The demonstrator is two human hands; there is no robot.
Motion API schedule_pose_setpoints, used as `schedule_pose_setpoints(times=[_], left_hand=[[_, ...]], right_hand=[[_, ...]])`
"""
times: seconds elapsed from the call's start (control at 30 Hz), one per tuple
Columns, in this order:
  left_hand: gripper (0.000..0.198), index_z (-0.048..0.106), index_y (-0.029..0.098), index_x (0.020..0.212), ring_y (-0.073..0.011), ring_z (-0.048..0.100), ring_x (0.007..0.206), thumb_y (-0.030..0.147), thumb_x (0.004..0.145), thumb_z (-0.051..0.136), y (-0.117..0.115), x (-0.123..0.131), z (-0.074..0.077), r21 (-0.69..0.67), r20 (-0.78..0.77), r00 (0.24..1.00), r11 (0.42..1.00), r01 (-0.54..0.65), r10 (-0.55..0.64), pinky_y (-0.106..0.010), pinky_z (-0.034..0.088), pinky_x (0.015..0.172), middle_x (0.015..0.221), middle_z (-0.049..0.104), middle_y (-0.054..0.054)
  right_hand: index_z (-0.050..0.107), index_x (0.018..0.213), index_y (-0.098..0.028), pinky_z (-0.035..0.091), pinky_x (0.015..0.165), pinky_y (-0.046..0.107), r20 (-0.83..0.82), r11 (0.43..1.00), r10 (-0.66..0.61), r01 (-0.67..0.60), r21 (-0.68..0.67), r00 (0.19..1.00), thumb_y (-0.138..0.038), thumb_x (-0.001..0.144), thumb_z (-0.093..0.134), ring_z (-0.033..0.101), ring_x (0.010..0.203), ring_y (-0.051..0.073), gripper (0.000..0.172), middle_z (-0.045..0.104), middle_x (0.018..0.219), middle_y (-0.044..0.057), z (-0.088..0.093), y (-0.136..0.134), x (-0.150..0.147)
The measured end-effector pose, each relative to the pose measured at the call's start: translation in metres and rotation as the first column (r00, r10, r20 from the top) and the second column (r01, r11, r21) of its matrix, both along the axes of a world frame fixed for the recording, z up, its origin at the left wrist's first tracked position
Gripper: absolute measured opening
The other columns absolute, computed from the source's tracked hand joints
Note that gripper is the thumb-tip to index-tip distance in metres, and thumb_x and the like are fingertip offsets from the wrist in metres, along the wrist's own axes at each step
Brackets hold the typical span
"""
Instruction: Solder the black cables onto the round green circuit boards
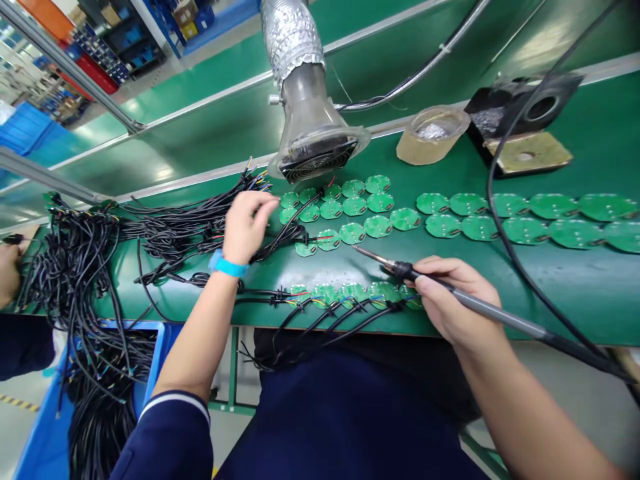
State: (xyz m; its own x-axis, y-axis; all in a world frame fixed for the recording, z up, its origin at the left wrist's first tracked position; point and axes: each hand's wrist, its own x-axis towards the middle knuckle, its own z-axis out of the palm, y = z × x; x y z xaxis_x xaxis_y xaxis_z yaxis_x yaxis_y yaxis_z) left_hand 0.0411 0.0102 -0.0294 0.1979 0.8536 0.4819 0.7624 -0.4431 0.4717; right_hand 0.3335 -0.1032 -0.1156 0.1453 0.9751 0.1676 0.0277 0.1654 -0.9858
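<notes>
A grey soldering iron (480, 305) is held in my right hand (457, 300), its tip pointing left over the green mat. My left hand (247, 227), with a blue wristband, is over the black cables (175, 223); its fingers are pinched together, and what they hold, if anything, is too small to make out. Round green circuit boards (353, 233) lie in rows right of it. Along the front edge, another row of boards (325, 293) has black cables with coloured wires on it. More boards (530, 230) lie at the right.
A fume extractor nozzle (315, 133) hangs above the boards. Behind them stand a tan roll (433, 137) and an iron stand with a sponge (530, 153). A blue bin (160, 347) holds cables at the lower left. Another person's hand (9, 270) is at the far left.
</notes>
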Motion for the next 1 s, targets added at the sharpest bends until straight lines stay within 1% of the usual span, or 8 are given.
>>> schedule_pose_setpoints(times=[0.1,0.2,0.27,0.33,0.43,0.5,0.8,1.0], left_hand=[[0.014,0.060,0.022,0.095,-0.0108,0.062,0.077,0.027,0.093,0.047,-0.033,-0.006,0.021,0.148,0.311,0.948,0.982,-0.121,0.070,-0.026,0.051,0.072,0.095,0.063,-0.002],[0.005,0.064,0.021,0.083,-0.0111,0.061,0.076,0.023,0.086,0.060,-0.076,0.012,0.027,0.045,0.095,0.995,0.999,0.031,-0.035,-0.025,0.050,0.072,0.083,0.065,0.001],[0.004,0.066,0.020,0.082,-0.0116,0.060,0.072,0.021,0.084,0.062,-0.100,0.032,0.016,-0.111,-0.026,0.988,0.983,0.149,-0.153,-0.025,0.049,0.069,0.077,0.066,0.001],[0.007,0.065,0.017,0.080,-0.0138,0.059,0.071,0.022,0.084,0.062,-0.115,0.051,-0.003,-0.227,-0.080,0.977,0.958,0.174,-0.196,-0.027,0.049,0.068,0.074,0.065,-0.001],[0.012,0.064,0.016,0.075,-0.0176,0.057,0.075,0.023,0.084,0.062,-0.121,0.066,-0.028,-0.292,-0.154,0.972,0.948,0.124,-0.175,-0.032,0.049,0.071,0.075,0.061,-0.004],[0.013,0.064,0.015,0.073,-0.0188,0.055,0.077,0.023,0.084,0.061,-0.120,0.068,-0.036,-0.296,-0.181,0.971,0.950,0.096,-0.154,-0.034,0.048,0.072,0.077,0.059,-0.005],[0.014,0.061,0.014,0.074,-0.0194,0.053,0.078,0.021,0.086,0.057,-0.119,0.067,-0.037,-0.293,-0.185,0.972,0.952,0.084,-0.143,-0.035,0.047,0.073,0.079,0.058,-0.006],[0.012,0.058,0.014,0.076,-0.0194,0.052,0.080,0.019,0.087,0.055,-0.120,0.069,-0.037,-0.319,-0.211,0.968,0.946,0.065,-0.138,-0.034,0.046,0.075,0.082,0.058,-0.006]], right_hand=[[0.063,0.082,-0.025,0.056,0.072,0.033,-0.074,0.997,0.078,-0.077,0.014,0.994,-0.032,0.077,0.068,0.062,0.079,0.017,0.010,0.058,0.083,0.001,0.002,-0.001,0.002],[0.063,0.077,-0.025,0.054,0.084,0.043,-0.131,0.987,0.158,-0.154,0.038,0.979,-0.031,0.078,0.067,0.063,0.085,0.020,0.008,0.056,0.075,0.000,0.005,-0.001,0.002],[0.062,0.075,-0.024,0.052,0.087,0.045,-0.110,0.985,0.172,-0.169,0.037,0.979,-0.033,0.078,0.066,0.063,0.086,0.022,0.010,0.055,0.073,-0.001,0.005,-0.001,0.003],[0.063,0.075,-0.024,0.051,0.089,0.045,-0.063,0.983,0.184,-0.184,0.017,0.981,-0.031,0.079,0.065,0.063,0.088,0.023,0.009,0.057,0.074,0.000,0.005,-0.002,0.004],[0.063,0.073,-0.023,0.049,0.090,0.042,-0.004,0.981,0.193,-0.193,-0.016,0.981,-0.028,0.078,0.065,0.062,0.088,0.023,0.008,0.059,0.073,0.001,0.005,-0.003,0.006],[0.064,0.071,-0.022,0.048,0.090,0.040,0.032,0.983,0.183,-0.182,-0.036,0.983,-0.029,0.077,0.067,0.062,0.086,0.022,0.009,0.060,0.072,0.001,0.005,-0.004,0.007],[0.064,0.067,-0.022,0.048,0.065,0.028,0.213,0.979,0.193,-0.172,-0.112,0.958,-0.035,0.073,0.066,0.060,0.074,0.018,0.014,0.062,0.072,0.001,0.015,0.000,0.002],[0.063,0.068,-0.022,0.046,0.059,0.024,0.302,0.971,0.240,-0.223,-0.092,0.923,-0.032,0.075,0.062,0.059,0.068,0.015,0.012,0.062,0.071,0.000,0.022,0.002,0.001]])
